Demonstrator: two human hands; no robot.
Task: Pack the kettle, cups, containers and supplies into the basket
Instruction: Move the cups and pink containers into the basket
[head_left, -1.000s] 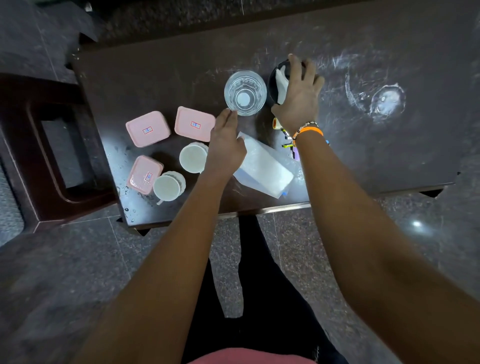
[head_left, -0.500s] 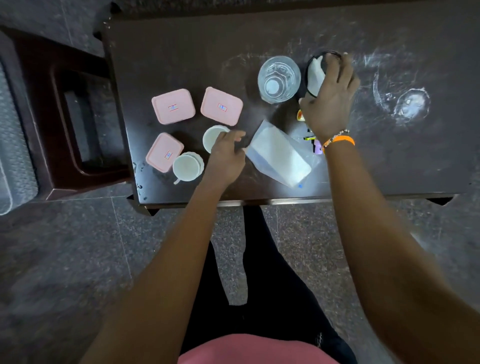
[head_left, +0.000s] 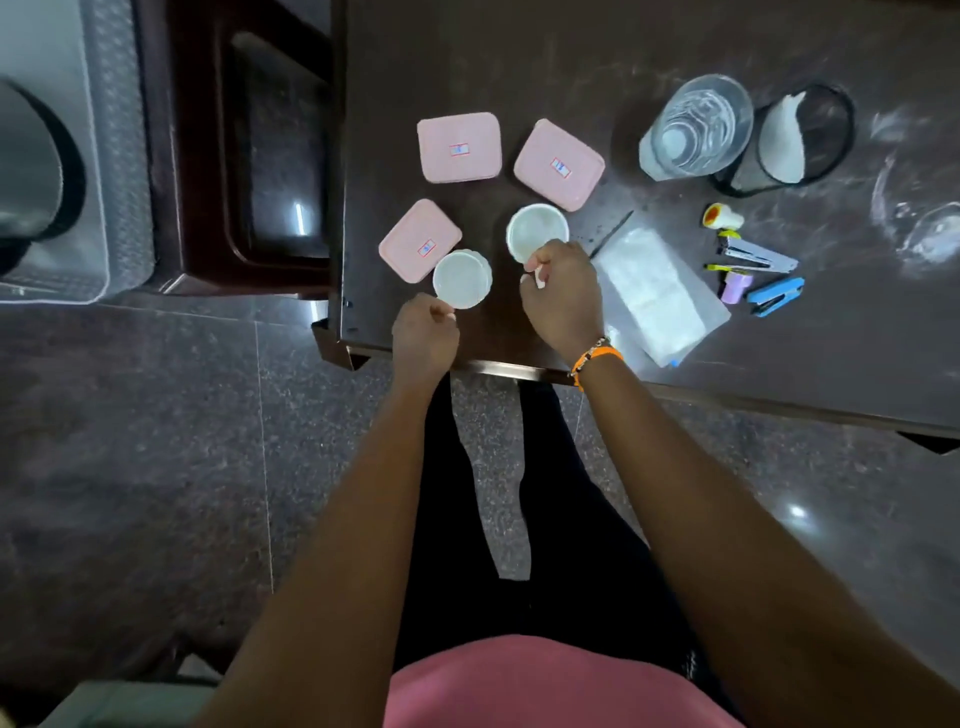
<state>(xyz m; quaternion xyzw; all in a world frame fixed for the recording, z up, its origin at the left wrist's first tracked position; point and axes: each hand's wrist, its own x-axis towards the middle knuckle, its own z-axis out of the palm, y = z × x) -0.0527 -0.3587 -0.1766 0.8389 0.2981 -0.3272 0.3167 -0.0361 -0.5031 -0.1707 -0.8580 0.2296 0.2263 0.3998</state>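
Both hands have left their earlier spots: right hand (head_left: 563, 293) came off the black mesh cup (head_left: 802, 137) at the far side, left hand (head_left: 425, 332) dropped back toward the near edge. Camera view also swung, so the chair and a grey basket (head_left: 111, 156) now show on the left.

Left hand: fingers curled, pinching the handle of the near white cup (head_left: 462, 279). That cup sits on the bench (head_left: 571, 57) near the front edge, touching or just overlapping the nearest pink container (head_left: 420, 240).

Right hand: fingers curled closed on the handle of the second white cup (head_left: 537, 231), which sits just beyond the knuckles. Orange band on that wrist.

Can't tell if either cup is lifted off the surface.

Other items on the bench:
- Two more pink containers, lids on: back-left one (head_left: 460, 147) and back-right one (head_left: 559, 164), side by side beyond the cups.
- Clear plastic bag of white material (head_left: 657, 293) lying flat just right of the right hand.
- Clear glass (head_left: 696, 127), tilted in view, next to the mesh cup; mesh cup has something white inside.
- Small supplies cluster right of the bag: yellow-orange cap piece (head_left: 722, 216), grey stapler (head_left: 758, 257), blue stapler (head_left: 776, 296), small purple item (head_left: 735, 286).

Kettle: dark curved handle and grey body at the far left edge may be it, sitting in the basket; too cropped to confirm.
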